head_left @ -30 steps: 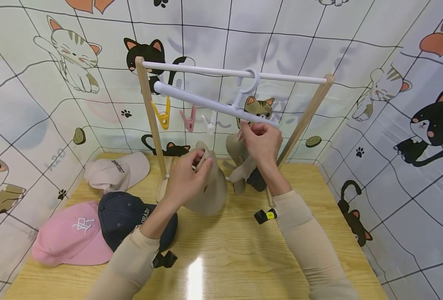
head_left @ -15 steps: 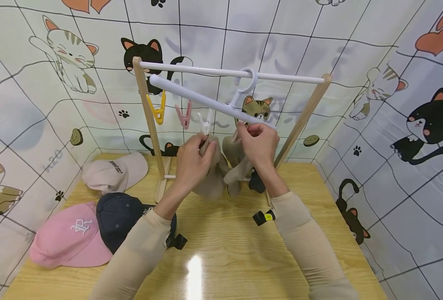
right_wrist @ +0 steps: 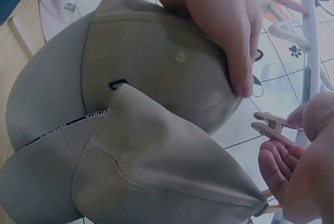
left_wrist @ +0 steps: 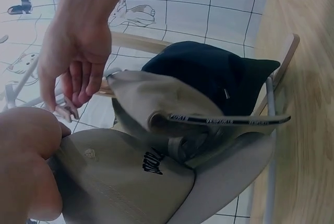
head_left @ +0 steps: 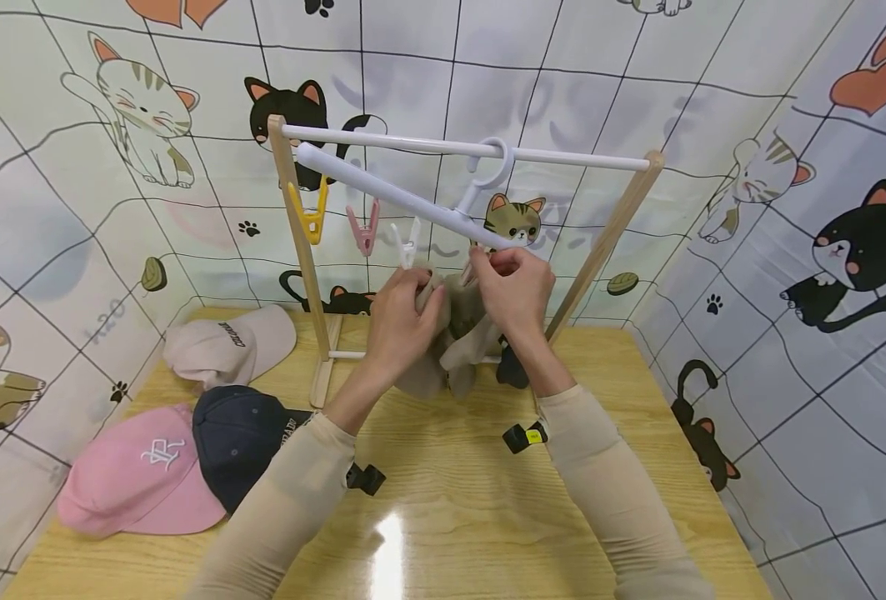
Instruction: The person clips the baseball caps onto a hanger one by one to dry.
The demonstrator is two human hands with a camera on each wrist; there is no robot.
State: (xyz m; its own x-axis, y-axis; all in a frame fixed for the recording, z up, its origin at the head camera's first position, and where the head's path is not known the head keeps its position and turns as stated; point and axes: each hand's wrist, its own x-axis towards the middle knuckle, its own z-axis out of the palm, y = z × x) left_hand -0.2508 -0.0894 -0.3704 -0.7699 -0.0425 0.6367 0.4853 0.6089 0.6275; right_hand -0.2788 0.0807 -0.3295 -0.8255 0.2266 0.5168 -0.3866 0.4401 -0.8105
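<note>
In the head view my left hand [head_left: 405,321] grips a taupe baseball cap [left_wrist: 115,166] by the top of its crown, brim hanging down. My right hand [head_left: 519,292] pinches the handles of a pale clothespin [right_wrist: 274,125] under the low right end of a white hanger [head_left: 382,193]. The clothespin's tips face the cap's crown, a small gap apart from it in the right wrist view. Beside the held cap hangs another taupe cap [right_wrist: 156,166] with a lettered inner band. Behind that hangs a dark cap [left_wrist: 203,72].
The tilted hanger hooks over the rail [head_left: 382,140] of a wooden-legged rack. Yellow [head_left: 311,221], pink [head_left: 363,229] and white [head_left: 407,246] clothespins dangle from it. A pink cap [head_left: 135,475], a navy cap [head_left: 243,442] and a beige cap [head_left: 217,346] lie on the table's left.
My left hand has lifted the taupe cap and brought it right, close to my right hand. The right hand stays nearly in place on the clothespin. The hanger's left end has risen slightly.
</note>
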